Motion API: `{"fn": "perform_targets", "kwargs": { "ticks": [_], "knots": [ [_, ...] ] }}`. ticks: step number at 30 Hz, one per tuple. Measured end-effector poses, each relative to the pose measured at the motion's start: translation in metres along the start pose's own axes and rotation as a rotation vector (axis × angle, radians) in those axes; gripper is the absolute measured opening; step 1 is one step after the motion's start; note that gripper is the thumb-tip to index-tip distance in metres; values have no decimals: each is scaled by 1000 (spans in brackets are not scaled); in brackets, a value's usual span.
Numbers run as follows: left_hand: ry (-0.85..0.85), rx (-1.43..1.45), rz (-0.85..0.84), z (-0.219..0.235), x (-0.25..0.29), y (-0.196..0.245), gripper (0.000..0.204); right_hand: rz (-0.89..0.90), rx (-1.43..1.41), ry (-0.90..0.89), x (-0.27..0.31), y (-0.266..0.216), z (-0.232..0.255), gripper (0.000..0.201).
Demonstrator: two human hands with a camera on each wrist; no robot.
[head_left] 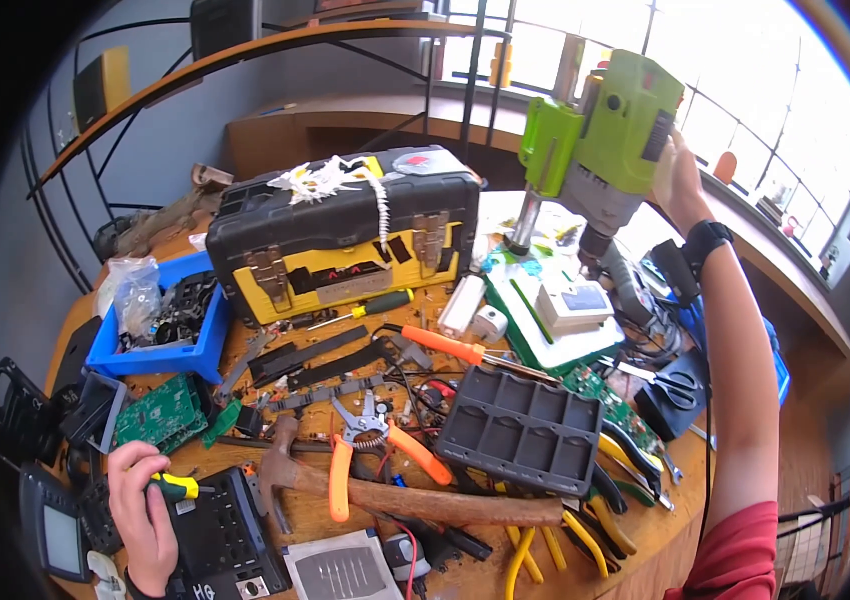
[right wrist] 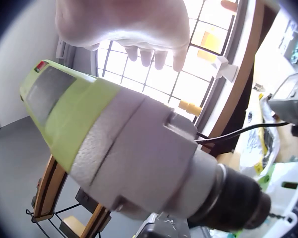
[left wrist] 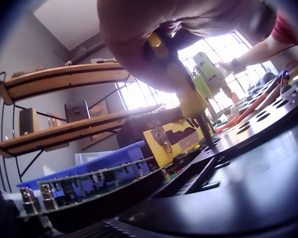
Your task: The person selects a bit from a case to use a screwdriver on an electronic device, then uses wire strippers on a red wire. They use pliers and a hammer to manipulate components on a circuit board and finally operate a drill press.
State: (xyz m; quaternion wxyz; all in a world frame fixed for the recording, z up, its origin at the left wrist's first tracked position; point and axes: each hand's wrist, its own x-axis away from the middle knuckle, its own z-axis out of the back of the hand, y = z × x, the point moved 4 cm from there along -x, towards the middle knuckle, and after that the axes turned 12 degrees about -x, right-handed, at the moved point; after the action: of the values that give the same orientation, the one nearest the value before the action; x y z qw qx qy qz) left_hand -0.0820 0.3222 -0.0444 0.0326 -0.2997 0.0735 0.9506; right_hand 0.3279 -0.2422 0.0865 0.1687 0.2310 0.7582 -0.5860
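Observation:
My left hand (head_left: 142, 515) grips a screwdriver (head_left: 177, 487) with a yellow and dark handle. In the left wrist view the screwdriver's shaft (left wrist: 206, 130) points down at a black slotted panel (head_left: 228, 535), which lies flat at the front left of the table. High on the right, my right hand (head_left: 683, 190) is raised beside the green and grey head of a bench drill press (head_left: 635, 120). Its fingers (right wrist: 145, 57) extend past the drill body (right wrist: 134, 148) in the right wrist view, with nothing held between them. The drill's chuck (right wrist: 233, 201) carries a thin bit.
A claw hammer (head_left: 415, 495), orange-handled wire strippers (head_left: 365, 425) and a black compartment tray (head_left: 520, 430) crowd the middle. Behind them stands a black and yellow toolbox (head_left: 345, 235). A blue bin (head_left: 160, 360) and green circuit boards (head_left: 162, 412) sit at left, several pliers (head_left: 600, 530) at right.

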Motion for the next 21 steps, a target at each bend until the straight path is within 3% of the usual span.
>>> {"fn": "perform_targets", "kwargs": {
  "ticks": [2, 6, 9, 14, 16, 17, 21],
  "knots": [
    [20, 16, -2, -2, -8, -5, 26, -160, -193, 48, -1, 1, -11, 53],
    [-11, 137, 138, -6, -13, -25, 25, -87, -123, -54, -36, 12, 9, 46],
    [-3, 111, 103, 0, -6, -17, 24, -88, -137, -129, -47, 20, 5, 43],
    [30, -22, 55, 6, -2, -4, 25, -118, -125, -82, -37, 15, -3, 42],
    [28, -19, 50, 8, 0, -1, 25, -149, -322, -218, -30, 11, -12, 52],
    [31, -28, 48, 8, 0, 0, 26, -152, -333, -201, -35, 18, -6, 52],
    [10, -36, 84, 8, 4, 3, 27, -119, -215, -180, -45, 26, -6, 54]
  ]
}}
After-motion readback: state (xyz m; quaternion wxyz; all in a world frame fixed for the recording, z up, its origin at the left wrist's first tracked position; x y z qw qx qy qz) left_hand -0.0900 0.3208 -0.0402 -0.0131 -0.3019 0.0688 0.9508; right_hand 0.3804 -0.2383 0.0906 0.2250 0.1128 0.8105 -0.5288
